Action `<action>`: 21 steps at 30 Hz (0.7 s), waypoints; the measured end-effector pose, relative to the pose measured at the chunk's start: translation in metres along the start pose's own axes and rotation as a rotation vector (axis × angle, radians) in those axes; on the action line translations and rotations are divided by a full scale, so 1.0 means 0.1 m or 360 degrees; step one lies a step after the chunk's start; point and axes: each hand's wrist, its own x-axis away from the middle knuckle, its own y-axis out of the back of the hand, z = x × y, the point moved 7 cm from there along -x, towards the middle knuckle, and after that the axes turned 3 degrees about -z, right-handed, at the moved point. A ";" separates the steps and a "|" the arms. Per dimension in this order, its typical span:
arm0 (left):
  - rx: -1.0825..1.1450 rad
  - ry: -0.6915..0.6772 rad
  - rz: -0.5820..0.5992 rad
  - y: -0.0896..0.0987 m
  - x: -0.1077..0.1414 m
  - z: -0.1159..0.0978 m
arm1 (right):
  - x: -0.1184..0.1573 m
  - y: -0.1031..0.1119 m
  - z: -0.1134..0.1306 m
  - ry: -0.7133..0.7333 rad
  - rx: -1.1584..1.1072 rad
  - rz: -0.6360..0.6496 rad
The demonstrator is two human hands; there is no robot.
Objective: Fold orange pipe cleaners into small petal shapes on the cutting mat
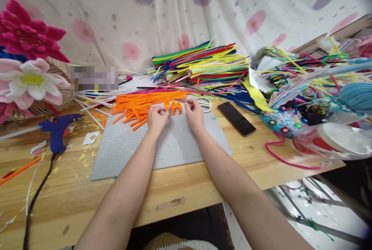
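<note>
A grey cutting mat (177, 141) lies on the wooden table, with a pile of orange pipe cleaners (136, 104) across its back left. Small bent orange pieces (176, 107) rest at the mat's back, between my two hands. My left hand (157, 118) is over the mat at the pile's right end, fingers pinched beside an upright orange piece (166, 103). To the right, my right hand (193, 113) has its fingers curled together near white-handled scissors (205, 104); anything between its fingertips is too small to make out.
A blue glue gun (58, 130) with a black cord is at left, below fabric flowers (31, 79). A phone (236, 118) lies right of the mat. Bundles of coloured pipe cleaners (203, 64) fill the back. A plastic-wrapped cup (331, 140) stands at far right.
</note>
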 end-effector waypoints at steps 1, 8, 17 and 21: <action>0.0114 -0.0027 0.0058 0.02 0.00 -0.02 | 0.00 -0.05 0.02 -0.0003 -0.0105 0.0083; 0.0704 0.0052 0.0837 0.07 0.25 -0.13 | 0.25 -0.57 0.18 -0.0249 -0.0614 0.0910; 0.1163 0.0553 0.0949 -0.01 0.48 0.03 | 0.43 -0.69 0.27 -0.0262 -0.0628 0.1093; 0.1263 0.0541 0.0769 -0.03 0.44 0.05 | 0.47 -0.69 0.25 -0.0484 -0.0676 0.1150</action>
